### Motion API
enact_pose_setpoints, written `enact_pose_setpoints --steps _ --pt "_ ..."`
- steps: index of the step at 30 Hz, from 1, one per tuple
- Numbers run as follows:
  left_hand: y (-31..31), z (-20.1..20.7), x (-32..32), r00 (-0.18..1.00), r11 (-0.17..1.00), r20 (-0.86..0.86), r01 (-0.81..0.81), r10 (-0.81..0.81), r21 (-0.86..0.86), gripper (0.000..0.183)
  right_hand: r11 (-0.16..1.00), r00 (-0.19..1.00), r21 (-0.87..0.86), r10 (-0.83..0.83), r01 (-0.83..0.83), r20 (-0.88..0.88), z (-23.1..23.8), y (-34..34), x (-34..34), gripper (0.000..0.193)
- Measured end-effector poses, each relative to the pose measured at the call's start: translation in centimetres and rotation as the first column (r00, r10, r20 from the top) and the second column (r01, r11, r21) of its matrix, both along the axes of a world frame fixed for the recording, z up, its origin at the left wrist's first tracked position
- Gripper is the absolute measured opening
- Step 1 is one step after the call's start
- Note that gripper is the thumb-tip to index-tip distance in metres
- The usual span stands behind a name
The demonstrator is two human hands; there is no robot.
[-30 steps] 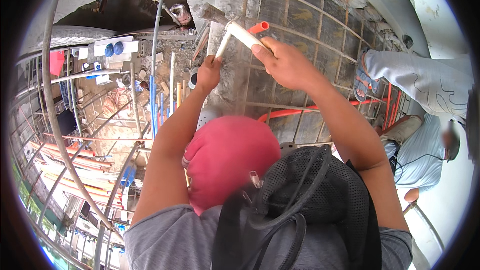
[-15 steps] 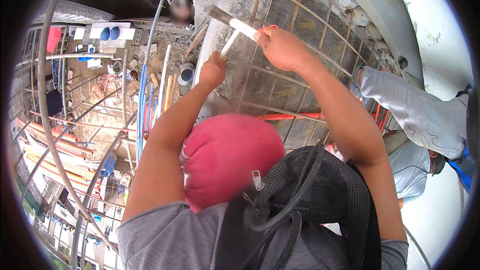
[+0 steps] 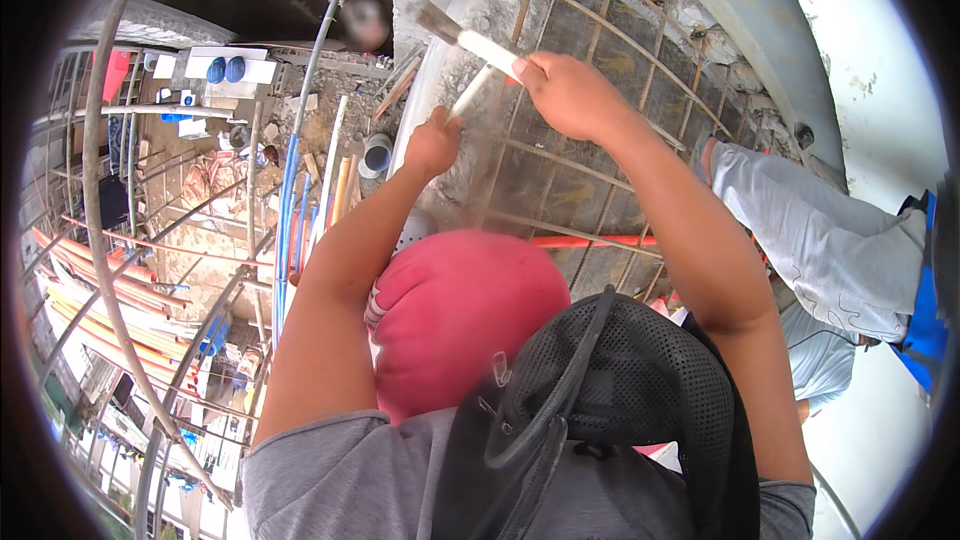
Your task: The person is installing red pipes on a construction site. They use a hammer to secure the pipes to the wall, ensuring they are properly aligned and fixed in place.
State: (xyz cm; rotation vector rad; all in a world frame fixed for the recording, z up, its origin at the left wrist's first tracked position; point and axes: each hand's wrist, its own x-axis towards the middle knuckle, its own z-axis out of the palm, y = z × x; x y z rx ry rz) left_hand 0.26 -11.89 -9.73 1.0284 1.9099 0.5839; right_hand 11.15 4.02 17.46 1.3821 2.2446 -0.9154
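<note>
My right hand [image 3: 570,92] is closed around a white-handled brush [image 3: 488,52]. Its dark, bristle-like end points up and left over a pale concrete edge. Lower and to the left, my left hand [image 3: 433,145] grips a thin white stick [image 3: 470,93]. The stick's upper end lies just under the brush handle; whether they touch I cannot tell. Both arms reach up and forward over a grid of rebar [image 3: 570,150] on dark panels. Pink cloth [image 3: 470,315] bulges between my arms, beside a black mesh cap-like piece [image 3: 630,370] with a cord.
Blue pipes [image 3: 290,175] and scaffold poles [image 3: 95,180] stand at left, above orange pipes [image 3: 120,285] and loose material lower down. A grey bucket [image 3: 376,155] is near my left forearm. A person in grey trousers [image 3: 815,225] is close at right, beside a curved white wall [image 3: 885,60].
The view has shifted slightly, and both hands sit a little farther right in it. Each keeps its hold. The black mesh piece looks tilted differently.
</note>
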Motion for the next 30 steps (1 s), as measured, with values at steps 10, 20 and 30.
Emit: enact_pose_setpoints --steps 10,20,30 --pt "0.0 -0.3 -0.5 1.000 1.000 0.022 0.010 -0.010 0.002 0.036 0.996 1.000 0.080 0.030 -0.029 -0.010 -0.3 -1.8 1.2 0.051" --pt "-0.4 -0.9 -0.4 0.998 0.998 0.006 0.065 -0.065 -0.018 0.033 0.989 0.956 0.142 0.002 0.042 -0.293 -0.3 -1.8 1.0 0.054" --pt "0.7 -0.5 -2.8 0.983 0.982 0.046 0.178 -0.176 -0.064 0.040 0.988 0.993 -0.107 -0.105 0.111 0.056 0.8 -0.6 0.1 0.045"
